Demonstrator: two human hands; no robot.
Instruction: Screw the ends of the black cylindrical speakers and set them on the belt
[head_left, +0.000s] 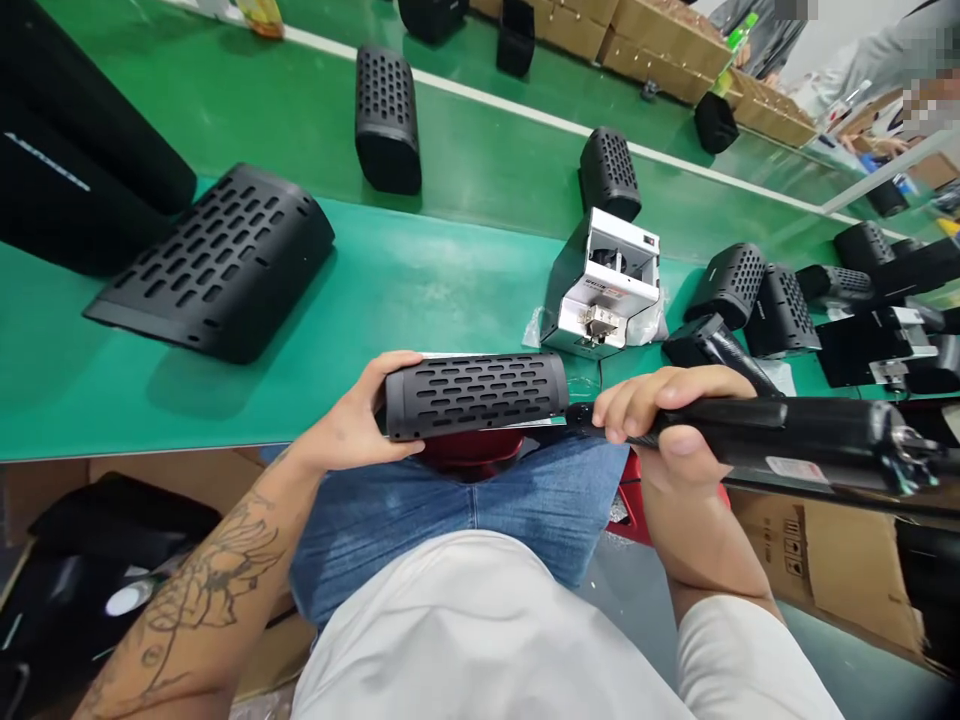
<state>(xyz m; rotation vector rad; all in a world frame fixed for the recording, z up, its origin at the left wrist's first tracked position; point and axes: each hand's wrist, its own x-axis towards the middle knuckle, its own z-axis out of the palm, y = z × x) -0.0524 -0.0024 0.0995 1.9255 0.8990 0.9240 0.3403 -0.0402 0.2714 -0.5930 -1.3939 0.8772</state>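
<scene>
My left hand [351, 425] grips the left end of a black perforated speaker shell [474, 393], held level above my lap at the front edge of the green bench [420, 290]. My right hand [667, 420] is closed round a black electric screwdriver [787, 440] that lies horizontal, its tip meeting the right end of the shell. A red piece shows just under the shell. Both forearms reach in from below.
A large perforated black cover [217, 260] lies at the left, with black boxes behind it. A white screw feeder [604, 285] stands just beyond the shell. More black shells lie on the conveyor and at the right. Cardboard boxes line the far side; another person sits at the top right.
</scene>
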